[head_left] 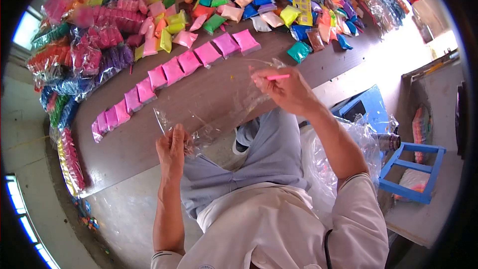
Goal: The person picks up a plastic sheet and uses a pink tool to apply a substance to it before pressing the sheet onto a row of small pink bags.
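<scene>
A clear plastic bag point(214, 119) stretches between my two hands over the table's near edge. My left hand point(173, 147) is closed on its left end, thumb on top. Fingers curled, my right hand point(283, 85) holds a thin pink stick point(278, 76) near the bag's right end; whether those fingers also pinch the film is hard to tell. Beyond the bag, a curved row of small pink packets point(173, 70) lies on the brown table point(119, 144), running from lower left up to the right.
Piled across the far side are many coloured packets point(215, 23). Bundled packets in clear bags point(109, 30) stack at the left. To my right are a large clear plastic bag point(323, 157), a blue stool frame point(412, 167) and a blue box point(371, 104).
</scene>
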Motion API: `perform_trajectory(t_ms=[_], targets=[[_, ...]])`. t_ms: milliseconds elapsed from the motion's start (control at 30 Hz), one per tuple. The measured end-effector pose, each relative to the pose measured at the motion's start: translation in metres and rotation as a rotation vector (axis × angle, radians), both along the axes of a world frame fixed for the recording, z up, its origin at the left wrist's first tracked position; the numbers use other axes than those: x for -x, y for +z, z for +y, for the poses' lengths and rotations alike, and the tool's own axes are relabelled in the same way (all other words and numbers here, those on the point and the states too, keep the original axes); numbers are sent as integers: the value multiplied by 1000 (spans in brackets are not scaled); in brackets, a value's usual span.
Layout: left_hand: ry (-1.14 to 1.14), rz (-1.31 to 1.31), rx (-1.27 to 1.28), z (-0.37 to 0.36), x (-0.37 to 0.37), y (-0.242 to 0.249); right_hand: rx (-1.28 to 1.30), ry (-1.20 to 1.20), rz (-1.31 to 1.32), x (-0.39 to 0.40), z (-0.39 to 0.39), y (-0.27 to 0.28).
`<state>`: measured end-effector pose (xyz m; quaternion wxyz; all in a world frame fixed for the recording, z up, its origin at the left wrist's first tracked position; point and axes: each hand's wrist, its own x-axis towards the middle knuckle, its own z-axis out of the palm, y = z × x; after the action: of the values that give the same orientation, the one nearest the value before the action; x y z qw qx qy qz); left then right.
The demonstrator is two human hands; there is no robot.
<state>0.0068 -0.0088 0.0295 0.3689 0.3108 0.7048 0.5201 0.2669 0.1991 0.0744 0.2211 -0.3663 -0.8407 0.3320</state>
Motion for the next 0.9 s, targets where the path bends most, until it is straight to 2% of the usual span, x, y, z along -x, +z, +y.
perform_trajectory(t_ms=[67, 100, 233, 300, 400, 500, 567, 600, 667, 700, 767, 800, 900], targets=[[15, -42, 10, 1, -7, 13, 55, 120, 236, 4, 19, -6], [22, -43, 10, 1, -7, 13, 118, 115, 147, 5, 25, 5], [11, -89, -4, 3, -1, 5, 180, 43, 211, 20, 36, 3], [11, -102, 3, 6, 2, 2, -14, 24, -14, 28, 37, 2], [6, -56, 81, 8, 4, 8, -145, 5, -19, 34, 38, -18], [-13, -129, 122, 13, 9, 12, 12, -62, 4, 37, 40, -32], [-90, 181, 221, 14, 14, 12, -12, -43, 29, 40, 41, -38], [-86, 177, 224, 15, 17, 10, -36, -30, 58, 41, 41, -40], [2, 475, 114, 17, 24, 6, -52, -22, 70, 41, 42, -43], [0, 472, 115, 19, 26, 10, -71, -16, 84, 41, 42, -44], [3, 676, 145, 23, 29, 25, -95, -21, 73, 41, 42, -45], [0, 673, 146, 27, 29, 30, -122, -24, 64, 41, 41, -45], [-34, 808, 5, 40, 26, 45, -119, -30, 99, 44, 38, -46]])
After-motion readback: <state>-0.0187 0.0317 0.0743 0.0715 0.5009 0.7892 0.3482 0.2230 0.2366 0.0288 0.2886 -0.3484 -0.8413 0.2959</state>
